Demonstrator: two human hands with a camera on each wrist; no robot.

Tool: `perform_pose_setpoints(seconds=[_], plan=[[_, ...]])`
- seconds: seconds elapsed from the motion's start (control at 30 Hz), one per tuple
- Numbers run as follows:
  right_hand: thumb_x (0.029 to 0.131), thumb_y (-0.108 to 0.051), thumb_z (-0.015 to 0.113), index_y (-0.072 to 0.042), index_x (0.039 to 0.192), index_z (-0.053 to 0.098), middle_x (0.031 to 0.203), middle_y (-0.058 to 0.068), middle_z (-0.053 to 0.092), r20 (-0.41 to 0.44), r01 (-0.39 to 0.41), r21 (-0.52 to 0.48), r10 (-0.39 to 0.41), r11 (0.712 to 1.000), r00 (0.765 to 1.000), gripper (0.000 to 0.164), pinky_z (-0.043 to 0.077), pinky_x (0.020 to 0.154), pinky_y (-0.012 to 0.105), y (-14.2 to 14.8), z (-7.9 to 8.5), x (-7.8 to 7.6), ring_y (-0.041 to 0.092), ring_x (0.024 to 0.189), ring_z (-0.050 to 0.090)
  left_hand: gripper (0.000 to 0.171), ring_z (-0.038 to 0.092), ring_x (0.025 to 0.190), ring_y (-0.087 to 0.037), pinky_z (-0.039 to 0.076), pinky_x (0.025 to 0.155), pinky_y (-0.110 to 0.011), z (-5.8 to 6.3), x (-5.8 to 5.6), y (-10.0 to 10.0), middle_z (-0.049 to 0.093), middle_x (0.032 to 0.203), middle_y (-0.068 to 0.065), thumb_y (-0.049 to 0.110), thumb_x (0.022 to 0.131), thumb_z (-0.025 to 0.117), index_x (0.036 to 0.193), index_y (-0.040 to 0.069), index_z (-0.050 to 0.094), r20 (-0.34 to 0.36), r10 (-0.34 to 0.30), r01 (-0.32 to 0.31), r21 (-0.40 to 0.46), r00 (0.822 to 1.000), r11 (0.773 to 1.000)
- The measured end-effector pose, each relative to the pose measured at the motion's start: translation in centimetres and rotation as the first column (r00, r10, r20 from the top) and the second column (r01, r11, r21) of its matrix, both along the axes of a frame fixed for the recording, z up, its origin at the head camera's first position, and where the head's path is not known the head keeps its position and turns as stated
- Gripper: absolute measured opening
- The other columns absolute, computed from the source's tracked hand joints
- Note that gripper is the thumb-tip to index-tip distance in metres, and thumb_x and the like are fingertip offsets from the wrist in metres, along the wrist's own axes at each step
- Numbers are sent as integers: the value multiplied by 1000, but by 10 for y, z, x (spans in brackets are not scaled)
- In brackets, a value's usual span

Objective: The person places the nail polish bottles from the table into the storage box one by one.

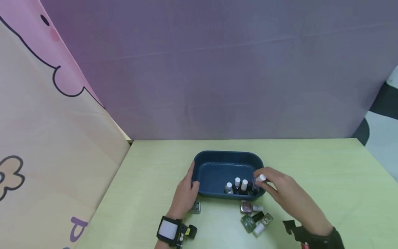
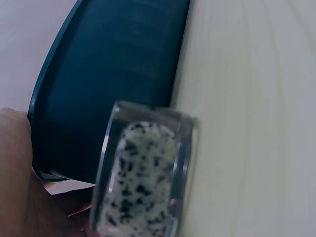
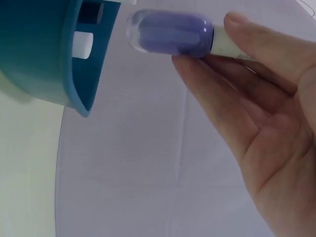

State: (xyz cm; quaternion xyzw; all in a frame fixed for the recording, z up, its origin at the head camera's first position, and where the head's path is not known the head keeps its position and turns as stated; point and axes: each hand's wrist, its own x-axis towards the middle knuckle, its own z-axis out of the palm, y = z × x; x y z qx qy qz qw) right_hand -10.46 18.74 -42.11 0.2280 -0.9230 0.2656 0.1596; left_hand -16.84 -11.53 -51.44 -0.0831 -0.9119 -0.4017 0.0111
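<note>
A dark blue plastic bin [image 1: 217,155] stands on the table. Its left end is gripped by my left hand [image 1: 184,195], index finger along the side and thumb at the front corner. At the right end, my right hand [image 1: 281,185] pinches a purple nail polish bottle [image 3: 173,33] by its white cap. In the right wrist view this bottle lies sideways between thumb and fingers, apart from the bin's rim. Several nail polish bottles [image 1: 244,185] stand upright inside the bin's front right. A black-speckled white bottle [image 2: 140,182] lies beside my left wrist.
In front of the bin lie a pinkish glitter bottle [image 1: 246,207], a green bottle with a black cap [image 1: 248,223] and a clear glitter bottle with a white cap [image 1: 263,224]. A purple-grey cloth [image 1: 230,83] hangs behind the pale table [image 1: 149,173].
</note>
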Motion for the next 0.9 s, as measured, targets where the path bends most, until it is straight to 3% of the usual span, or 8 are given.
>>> perform_pose_setpoints(seconds=[0.4,0.9], plan=[[85,-4,74,-7,106,68,103,4,70,-11,102,-46,-103,994,995,22,57,75,38,2,-7,-6,20,90,70,72,31,48,-5,36,52,-25,0,0,0,43,79,-2,18,101,46,158,39,9,-3,-7,7,16,1000,1000],[82,1,75,-4,106,67,103,8,69,-94,134,-136,-147,982,985,26,57,77,42,8,-29,-18,27,92,70,71,30,47,-6,36,51,-25,1,0,2,46,81,-3,19,101,45,158,41,8,-3,-10,10,13,1000,1000]])
